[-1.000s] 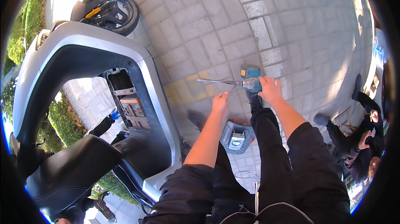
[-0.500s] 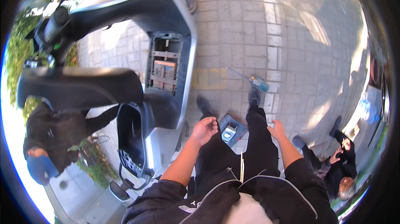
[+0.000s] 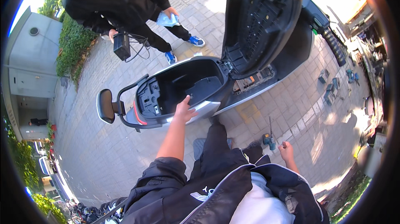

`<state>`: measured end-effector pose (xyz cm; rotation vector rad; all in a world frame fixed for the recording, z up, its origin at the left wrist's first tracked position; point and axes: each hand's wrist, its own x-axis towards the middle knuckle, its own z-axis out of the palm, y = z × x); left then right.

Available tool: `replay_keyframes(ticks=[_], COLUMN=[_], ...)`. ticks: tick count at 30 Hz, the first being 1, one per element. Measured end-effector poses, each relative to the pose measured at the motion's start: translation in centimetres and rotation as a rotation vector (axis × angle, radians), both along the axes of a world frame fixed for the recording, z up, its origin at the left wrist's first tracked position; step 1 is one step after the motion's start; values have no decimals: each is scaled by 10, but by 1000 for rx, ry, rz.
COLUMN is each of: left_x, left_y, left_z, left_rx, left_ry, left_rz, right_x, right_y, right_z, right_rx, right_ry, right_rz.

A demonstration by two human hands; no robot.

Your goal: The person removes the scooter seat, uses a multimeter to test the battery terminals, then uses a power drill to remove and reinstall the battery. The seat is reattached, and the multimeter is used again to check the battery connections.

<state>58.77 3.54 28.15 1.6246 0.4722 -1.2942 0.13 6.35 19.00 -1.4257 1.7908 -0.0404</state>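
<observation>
In front of me stands a grey and black electric scooter [image 3: 200,113], its seat [image 3: 260,20] tilted up. Beneath the seat lies the black storage compartment [image 3: 175,99]. My left hand [image 3: 183,110] reaches over the compartment's near edge, fingers apart and holding nothing; whether it touches the rim I cannot tell. My right hand [image 3: 286,151] is low on the right with its fingers curled closed, and what it holds, if anything, is too small to make out. Just left of it, a teal power drill [image 3: 270,140] with a long thin bit lies on the paving.
Across the scooter a person [image 3: 116,3] holds a black box with cables [image 3: 122,47] and a pale blue packet [image 3: 167,19]. Several tools [image 3: 330,90] lie on the paving at right. By my feet is a grey-blue flat item [image 3: 200,145]. An uncovered bay [image 3: 254,80] shows in the footboard.
My view has swung left, so the scooter now lies across the front. My left hand has stretched forward over it. The right hand's fingers have curled closed.
</observation>
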Motion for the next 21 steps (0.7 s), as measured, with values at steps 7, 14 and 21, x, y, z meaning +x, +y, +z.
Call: replay_keyframes(ticks=[7, 14, 21], left_x=[132, 242, 263], left_y=[99, 142, 165], left_z=[-36, -45, -73], left_rx=[564, 670, 724], left_ry=[-1164, -992, -838], left_rz=[-294, -505, -581], right_x=[180, 296, 292], right_y=[-150, -299, -402], right_z=[159, 305, 335], right_rx=[-284, -746, -630], right_ry=[-329, -515, -818], right_rz=[-138, -231, -323])
